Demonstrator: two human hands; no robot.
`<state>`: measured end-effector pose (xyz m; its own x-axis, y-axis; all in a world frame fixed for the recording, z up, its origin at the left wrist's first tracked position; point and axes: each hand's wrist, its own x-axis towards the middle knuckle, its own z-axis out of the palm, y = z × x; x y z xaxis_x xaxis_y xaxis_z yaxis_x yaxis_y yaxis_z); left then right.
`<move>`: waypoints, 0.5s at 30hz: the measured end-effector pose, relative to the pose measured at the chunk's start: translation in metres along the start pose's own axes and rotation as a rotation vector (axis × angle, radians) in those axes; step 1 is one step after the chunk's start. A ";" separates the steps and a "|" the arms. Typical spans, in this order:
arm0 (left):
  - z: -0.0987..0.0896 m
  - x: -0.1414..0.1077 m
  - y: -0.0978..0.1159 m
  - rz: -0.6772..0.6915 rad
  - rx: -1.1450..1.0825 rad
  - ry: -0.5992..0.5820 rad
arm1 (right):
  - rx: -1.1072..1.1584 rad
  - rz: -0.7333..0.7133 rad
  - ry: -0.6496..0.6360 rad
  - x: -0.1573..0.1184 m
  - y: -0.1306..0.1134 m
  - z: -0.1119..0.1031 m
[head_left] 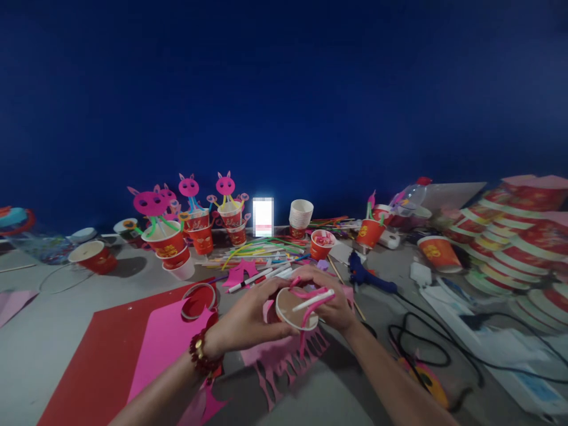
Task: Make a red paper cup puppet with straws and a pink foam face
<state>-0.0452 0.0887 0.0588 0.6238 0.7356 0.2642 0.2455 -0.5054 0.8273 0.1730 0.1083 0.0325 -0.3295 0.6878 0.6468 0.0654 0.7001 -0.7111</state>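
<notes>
The left hand (252, 316), thumb spread from fingers, clasps a paper cup (286, 307) at lower centre; the right hand (332, 299) half-curls at its right, grip unclear. Probably light and crushable, best held gently near the rim; pink stems (307, 315) look bendy.

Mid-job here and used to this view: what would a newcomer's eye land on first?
Probably the bright pink eared cutouts standing above red cups at the back left, against the dark blue backdrop. Next, the big blurred cup piles crowding the right side. Then, front and centre, the paper cup between the left grip and right grip.
</notes>
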 end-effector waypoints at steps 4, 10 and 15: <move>0.002 -0.001 -0.006 -0.050 -0.047 0.081 | -0.050 0.006 0.141 -0.008 0.003 0.001; 0.002 0.000 -0.008 -0.126 -0.164 0.189 | -0.259 -0.130 0.322 -0.022 -0.006 0.006; 0.001 0.003 -0.002 -0.144 -0.259 0.207 | -0.481 -0.420 0.158 -0.015 -0.021 0.002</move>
<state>-0.0428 0.0916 0.0578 0.4264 0.8801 0.2088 0.1070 -0.2783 0.9545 0.1745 0.0831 0.0367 -0.2784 0.3317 0.9014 0.3872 0.8976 -0.2108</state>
